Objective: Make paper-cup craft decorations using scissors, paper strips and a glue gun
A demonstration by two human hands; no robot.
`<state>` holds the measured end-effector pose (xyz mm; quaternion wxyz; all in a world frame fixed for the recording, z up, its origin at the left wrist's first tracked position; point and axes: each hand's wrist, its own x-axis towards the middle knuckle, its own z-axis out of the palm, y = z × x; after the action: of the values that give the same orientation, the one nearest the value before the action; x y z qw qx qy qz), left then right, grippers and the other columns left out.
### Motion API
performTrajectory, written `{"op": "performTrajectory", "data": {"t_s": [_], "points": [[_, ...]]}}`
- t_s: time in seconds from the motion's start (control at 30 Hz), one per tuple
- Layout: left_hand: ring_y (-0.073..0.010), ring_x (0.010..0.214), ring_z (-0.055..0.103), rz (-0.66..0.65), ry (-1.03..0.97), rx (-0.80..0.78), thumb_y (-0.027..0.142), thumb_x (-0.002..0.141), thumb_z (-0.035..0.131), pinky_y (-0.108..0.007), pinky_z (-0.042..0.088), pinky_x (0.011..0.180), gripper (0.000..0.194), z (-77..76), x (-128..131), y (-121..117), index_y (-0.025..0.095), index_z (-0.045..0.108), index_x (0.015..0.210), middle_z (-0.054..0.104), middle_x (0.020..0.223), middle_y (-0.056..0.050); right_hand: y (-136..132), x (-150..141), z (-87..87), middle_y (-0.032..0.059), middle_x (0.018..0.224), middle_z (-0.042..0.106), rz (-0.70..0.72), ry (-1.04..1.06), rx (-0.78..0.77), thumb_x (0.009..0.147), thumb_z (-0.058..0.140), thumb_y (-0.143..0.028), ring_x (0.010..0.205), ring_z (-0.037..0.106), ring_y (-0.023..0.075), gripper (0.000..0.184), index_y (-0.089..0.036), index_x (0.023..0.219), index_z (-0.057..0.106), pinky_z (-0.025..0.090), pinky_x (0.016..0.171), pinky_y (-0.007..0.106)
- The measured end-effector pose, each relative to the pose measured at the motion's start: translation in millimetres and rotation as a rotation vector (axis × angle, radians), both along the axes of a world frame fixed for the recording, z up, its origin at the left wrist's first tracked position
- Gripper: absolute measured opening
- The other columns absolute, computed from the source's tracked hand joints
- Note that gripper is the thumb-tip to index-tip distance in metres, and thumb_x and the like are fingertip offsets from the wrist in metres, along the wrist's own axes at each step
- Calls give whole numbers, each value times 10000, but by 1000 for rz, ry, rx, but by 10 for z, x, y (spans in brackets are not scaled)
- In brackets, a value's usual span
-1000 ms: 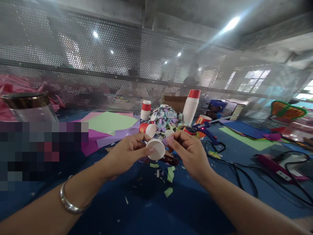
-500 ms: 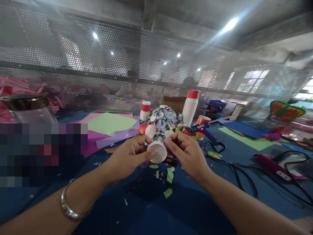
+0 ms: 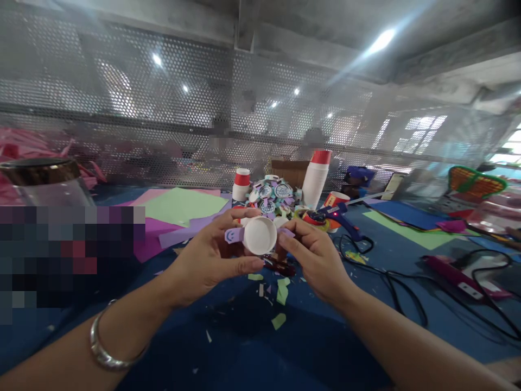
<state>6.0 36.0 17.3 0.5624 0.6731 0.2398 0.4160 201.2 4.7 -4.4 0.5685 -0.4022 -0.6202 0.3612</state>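
Note:
A shallow white paper cup base is held between my hands, its hollow side facing me. From its left side sticks a purple paper tab with a smiling face drawn on it. My left hand grips the cup base, thumb along the bottom and fingers behind. On the other side my right hand pinches a second purple paper tab against the cup's right edge. Just beyond lies a heap of decorated paper rounds. A blue glue gun with a lit red light rests right of my right hand.
A tall stack of white paper cups and a shorter cup stack stand behind. Coloured paper sheets lie left, more sheets right. A black cable runs to a purple power strip. Paper scraps litter the blue table.
The cup base has come up slightly and turned to face me, bringing the smiling tab into view. My left thumb has slid from inside the cup to beneath it.

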Motion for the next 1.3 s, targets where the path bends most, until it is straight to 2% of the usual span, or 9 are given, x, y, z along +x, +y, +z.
{"op": "performTrajectory", "data": {"t_s": [0.13,0.2,0.33,0.43,0.67,0.77,0.9,1.03,1.3], "points": [[-185,1046,605,-55,-26,-35,150,646,843,-300,530,874,634,9,-13,-2,272,608,1222,624,1245,-21,3,13,-20,-41,620,496,88,45,-43,885,621,-388,537,413,93,235,-194,773,548,351,507,238],[-189,1052,604,-55,-16,-28,157,644,847,-288,535,860,594,15,-22,5,254,633,1189,632,1234,-23,0,22,-10,-37,638,500,83,2,-32,884,621,-389,548,424,95,233,-192,777,558,361,514,239],[-196,1047,605,-28,37,1,206,663,843,-302,511,895,547,21,-32,33,203,620,1162,663,1130,-36,-29,34,28,6,801,601,-72,-163,121,908,598,-365,692,543,133,169,-202,948,606,440,619,264],[-198,1056,602,12,72,23,230,681,829,-303,497,904,560,27,-30,44,190,573,1178,656,1143,-48,-61,26,39,36,926,633,-139,-250,207,923,586,-353,815,595,165,199,-215,1067,585,485,720,303],[-214,947,639,176,222,201,253,702,792,-299,524,786,503,94,-31,-38,194,569,1149,666,1100,-63,-84,1,29,68,1092,565,-275,-398,412,899,616,-306,911,573,196,285,-240,1166,541,503,788,373],[-201,928,633,146,192,176,255,712,788,-278,525,748,495,84,-29,-59,202,576,1156,649,1112,-60,-97,-10,48,80,1107,568,-278,-482,492,887,628,-276,992,554,222,284,-233,1158,554,490,836,395],[-155,857,615,19,23,20,226,692,809,-260,527,736,491,29,-3,-54,177,581,1125,636,1019,-37,-116,-37,67,74,1088,615,-162,-525,472,900,612,-264,1013,559,224,227,-226,1121,579,486,865,399],[-152,853,624,-32,-66,-119,179,654,836,-274,526,757,526,-18,38,-45,178,585,1116,650,957,-19,-121,-52,67,68,1049,633,-136,-506,456,905,610,-282,974,579,217,200,-219,1094,588,486,853,398],[-166,861,633,55,-66,-65,246,690,824,-329,516,814,451,-89,54,10,207,637,1098,678,919,-6,-106,-44,58,57,1042,655,-130,-531,427,911,619,-295,1006,598,224,164,-245,1067,608,479,884,421]]}}
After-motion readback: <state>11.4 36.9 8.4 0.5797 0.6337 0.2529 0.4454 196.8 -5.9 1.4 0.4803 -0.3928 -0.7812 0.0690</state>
